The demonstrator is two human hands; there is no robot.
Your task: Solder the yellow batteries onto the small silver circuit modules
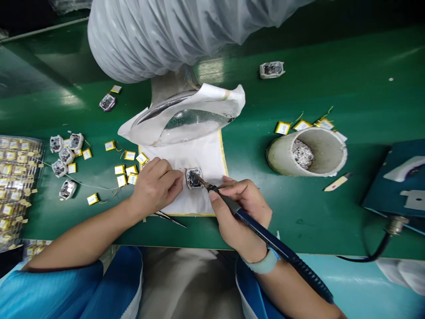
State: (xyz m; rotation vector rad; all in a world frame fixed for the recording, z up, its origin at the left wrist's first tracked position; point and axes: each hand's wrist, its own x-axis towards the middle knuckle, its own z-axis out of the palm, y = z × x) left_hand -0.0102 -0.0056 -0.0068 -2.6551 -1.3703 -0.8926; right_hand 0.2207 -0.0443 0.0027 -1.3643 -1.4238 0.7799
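Note:
My right hand (pixel 244 212) grips a soldering iron (pixel 255 226) like a pen. The iron's tip reaches into the open casing of a small white electronic device (pixel 193 178), where a circuit board shows. That device lies on a white sheet (pixel 199 201) with yellow edges. Just left of it, my left hand (pixel 157 184) is closed in a pinch, fingertips close to the casing's left side. What the pinch holds is hidden. A thin pale wire (pixel 96 185) runs from the left toward this hand. Tweezers (pixel 171 219) lie below the left hand, partly covered.
A clear fume hood (pixel 195 117) on a grey duct (pixel 172 35) overhangs the sheet. Small yellow-edged batteries (pixel 129 155) and open devices (pixel 68 189) lie left, beside battery trays (pixel 15 186). At right stand a pot (pixel 274 155) holding silvery scrap and a blue soldering station (pixel 398 186).

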